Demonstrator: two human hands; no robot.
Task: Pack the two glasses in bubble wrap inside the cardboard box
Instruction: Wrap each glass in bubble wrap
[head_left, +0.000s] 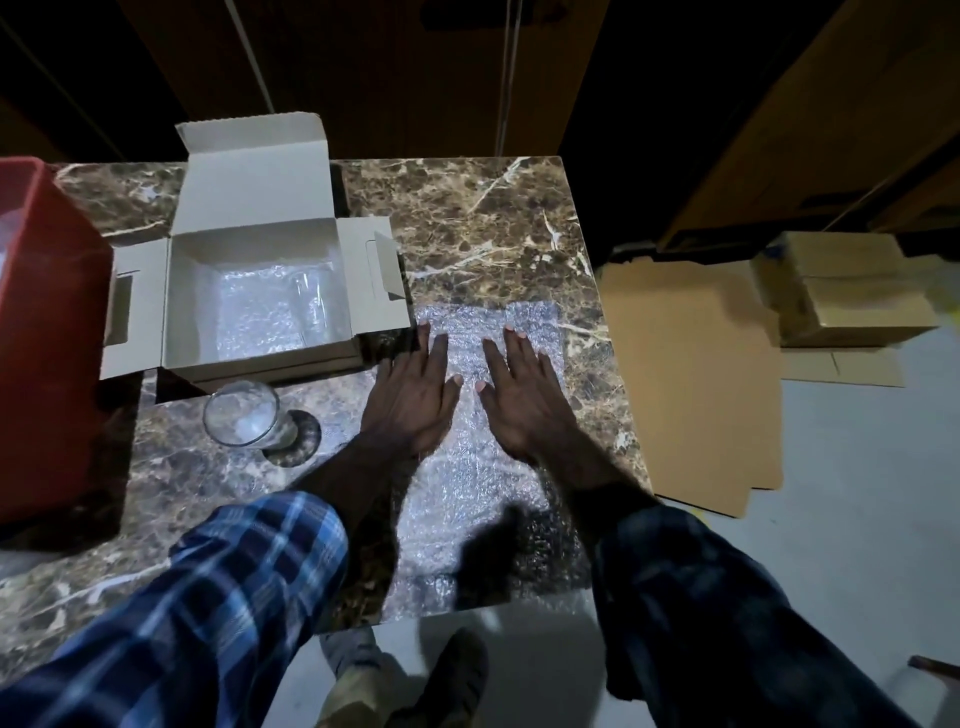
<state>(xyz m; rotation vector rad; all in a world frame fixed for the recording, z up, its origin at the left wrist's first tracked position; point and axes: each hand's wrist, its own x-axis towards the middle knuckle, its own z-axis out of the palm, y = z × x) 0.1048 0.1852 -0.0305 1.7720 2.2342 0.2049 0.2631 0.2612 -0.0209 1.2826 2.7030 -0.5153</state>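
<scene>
A packing or storage room, dimly lit: I stand at a marble-patterned table (493, 223) on a bare grey floor (857, 493) strewn with flattened cardboard sheets (691, 384) and stacked cardboard cartons (852, 291) beside wooden panels (810, 119).

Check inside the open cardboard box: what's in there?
The cardboard box holds bubble wrap across its floor, with what looks like a wrapped clear glass on the right. Anything beneath the wrap is hidden.
</scene>
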